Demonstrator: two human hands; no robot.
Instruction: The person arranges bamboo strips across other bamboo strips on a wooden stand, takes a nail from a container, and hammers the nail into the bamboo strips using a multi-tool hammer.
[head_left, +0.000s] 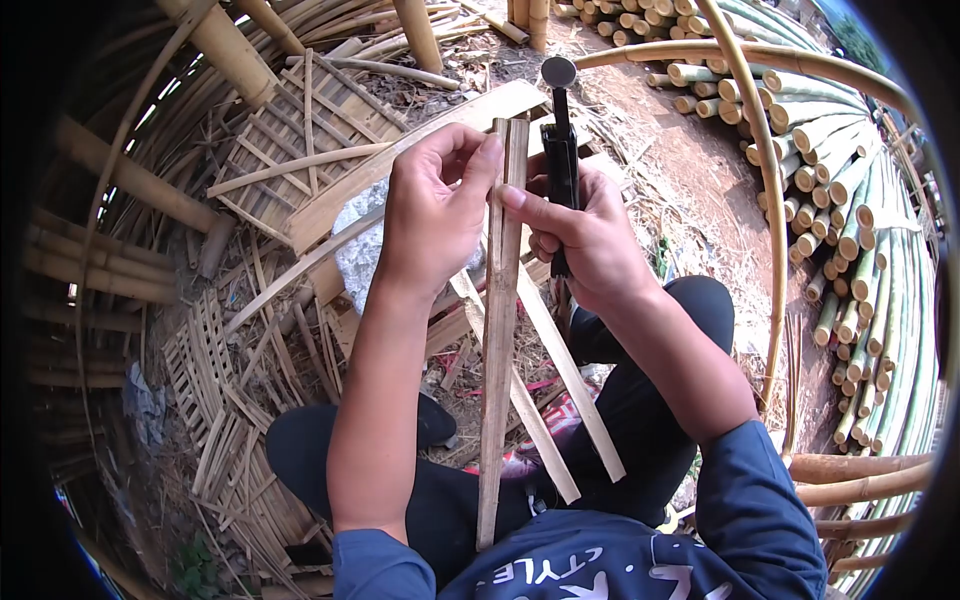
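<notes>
Nearest is the person's dark printed shirt (pixel 600 565), with the crossed legs in black trousers (pixel 445 500) beyond it. A long bamboo strip (pixel 497 340) is held up in the middle, its lower end over the shirt's upper edge. The fingers of the left hand (pixel 440 205) are closed in a pinch on its left edge, near the top. The right hand (pixel 592 235) has its thumb on the strip's face, its other fingers curled around an upright black tool (pixel 562 170) with a round head. Two pale strips (pixel 537 425) (pixel 572 375) slant below the hands, over the legs. Beyond lie a whitish stone (pixel 362 245), bamboo scraps (pixel 235 440) on the ground at left, a slatted bamboo panel (pixel 300 140) and, at far right, stacked bamboo poles (pixel 850 220).
</notes>
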